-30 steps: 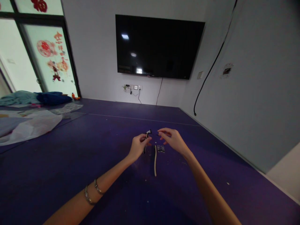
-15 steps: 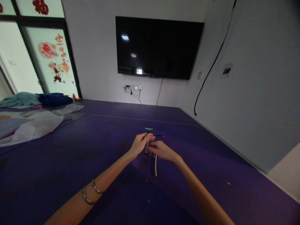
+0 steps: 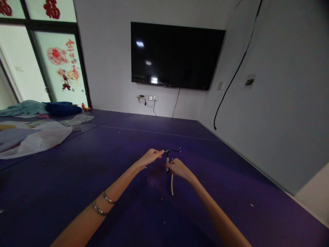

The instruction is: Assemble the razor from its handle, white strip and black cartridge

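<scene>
Fingers [image 3: 170,165] of the right hand [image 3: 180,168] pinch the razor [image 3: 168,160]; whether the left hand [image 3: 150,157] grips its head is unclear.

Strip [image 3: 172,187] on floor [image 3: 51,181], right of razor [image 3: 167,160]; television [image 3: 177,56] behind.

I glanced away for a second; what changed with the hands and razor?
The right hand has left the small dark piece, moving down and left to hold the razor by its handle. The left hand released the handle and is at the head. The razor shifted slightly right. The pale strip stayed put.
</scene>
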The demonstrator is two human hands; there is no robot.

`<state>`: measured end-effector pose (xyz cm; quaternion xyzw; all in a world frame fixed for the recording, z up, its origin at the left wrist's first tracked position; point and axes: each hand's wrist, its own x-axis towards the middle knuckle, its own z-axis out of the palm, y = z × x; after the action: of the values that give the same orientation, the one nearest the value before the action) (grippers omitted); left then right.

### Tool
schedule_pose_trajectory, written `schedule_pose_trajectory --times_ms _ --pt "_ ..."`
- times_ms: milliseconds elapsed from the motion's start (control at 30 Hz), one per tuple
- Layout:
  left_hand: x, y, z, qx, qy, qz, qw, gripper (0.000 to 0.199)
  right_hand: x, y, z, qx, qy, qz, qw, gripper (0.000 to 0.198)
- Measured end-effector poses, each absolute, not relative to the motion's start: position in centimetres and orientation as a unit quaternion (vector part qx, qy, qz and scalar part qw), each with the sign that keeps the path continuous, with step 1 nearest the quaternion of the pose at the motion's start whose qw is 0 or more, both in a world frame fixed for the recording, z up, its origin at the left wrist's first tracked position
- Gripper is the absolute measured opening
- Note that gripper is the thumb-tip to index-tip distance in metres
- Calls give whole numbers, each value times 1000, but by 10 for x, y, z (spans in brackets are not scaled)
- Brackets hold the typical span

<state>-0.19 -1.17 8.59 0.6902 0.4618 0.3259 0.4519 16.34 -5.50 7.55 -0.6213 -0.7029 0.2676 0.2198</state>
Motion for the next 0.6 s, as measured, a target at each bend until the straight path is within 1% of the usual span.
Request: schedule_pose_trajectory --times_ms 100,233,467,600 --pt "-10 -4 86 653 475 343 479 48 162 -51 63 -642 -690 275 187 32" --pt "-14 2 85 637 480 363 483 46 158 -46 47 -652 -685 281 164 22" --pt "-15 1 87 628 473 376 491 43 153 -47 42 -665 -676 297 109 28" --pt "-14 3 86 628 476 374 490 40 156 -45 35 -651 -688 300 109 27"
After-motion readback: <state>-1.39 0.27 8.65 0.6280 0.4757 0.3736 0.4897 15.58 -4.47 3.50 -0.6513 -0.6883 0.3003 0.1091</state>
